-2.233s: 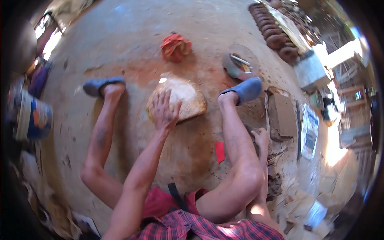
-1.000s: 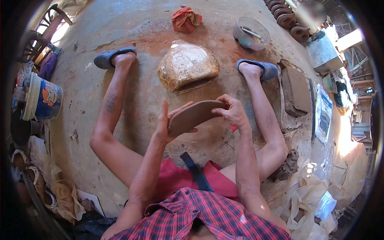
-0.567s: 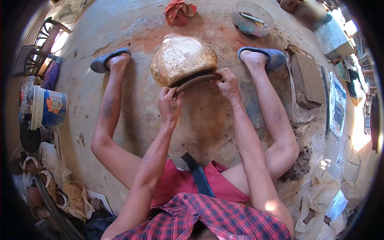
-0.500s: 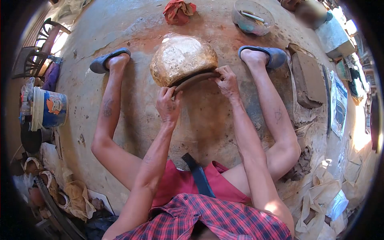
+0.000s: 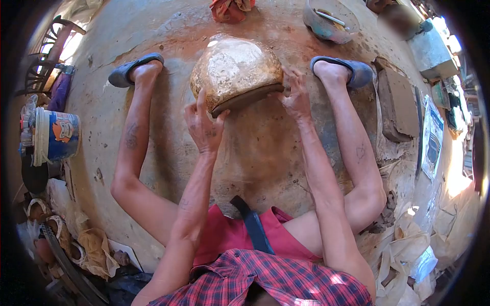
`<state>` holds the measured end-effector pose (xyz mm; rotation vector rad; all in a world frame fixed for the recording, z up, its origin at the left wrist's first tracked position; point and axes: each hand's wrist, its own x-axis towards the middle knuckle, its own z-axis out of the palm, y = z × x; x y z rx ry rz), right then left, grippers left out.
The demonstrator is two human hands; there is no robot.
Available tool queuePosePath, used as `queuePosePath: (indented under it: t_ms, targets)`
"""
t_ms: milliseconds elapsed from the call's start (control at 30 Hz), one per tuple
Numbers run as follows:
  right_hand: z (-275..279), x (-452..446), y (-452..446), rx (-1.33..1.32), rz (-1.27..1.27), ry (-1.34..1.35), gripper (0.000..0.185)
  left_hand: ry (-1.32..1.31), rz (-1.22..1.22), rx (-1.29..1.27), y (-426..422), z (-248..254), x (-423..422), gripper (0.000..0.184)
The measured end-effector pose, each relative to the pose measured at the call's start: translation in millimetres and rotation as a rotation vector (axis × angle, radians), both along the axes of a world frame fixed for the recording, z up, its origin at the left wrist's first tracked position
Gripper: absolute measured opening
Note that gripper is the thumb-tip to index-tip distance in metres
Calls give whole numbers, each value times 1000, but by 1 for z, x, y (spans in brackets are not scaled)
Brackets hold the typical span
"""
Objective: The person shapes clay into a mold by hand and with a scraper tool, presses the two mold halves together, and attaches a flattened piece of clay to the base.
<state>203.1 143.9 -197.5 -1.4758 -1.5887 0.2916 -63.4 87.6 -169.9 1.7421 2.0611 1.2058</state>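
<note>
A rounded, mottled tan and white mould (image 5: 237, 66) rests on the floor between my feet. The brown clay slab (image 5: 247, 101) lies along its near edge, over the place where its dark opening showed. My left hand (image 5: 205, 122) pinches the slab's left end, thumb at the near side and fingers against the mould. At the slab's right end, my right hand (image 5: 295, 94) has its thumb on the clay and its fingers on the mould's right side.
Beyond the mould are a red cloth bundle (image 5: 232, 10) and a bowl (image 5: 331, 21) holding a white stick. A clay block (image 5: 397, 107) lies right of my right foot. A blue and white bucket (image 5: 61, 133) stands at the left; plastic sheets (image 5: 408, 245) lie lower right.
The slab was lifted between both hands, then brought forward and laid against the mould's opening. My fingers have shifted from its ends up onto the mould's sides.
</note>
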Motion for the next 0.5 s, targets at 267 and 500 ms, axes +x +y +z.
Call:
queuePosePath:
  t_ms: [267,500]
  targets:
    - [-8,14,9,-146,260,-66,97,112,-497,-54,35,-10,-44,93]
    - [27,-18,-10,-129,146,-368,98,191,-672,-87,61,12,-78,93]
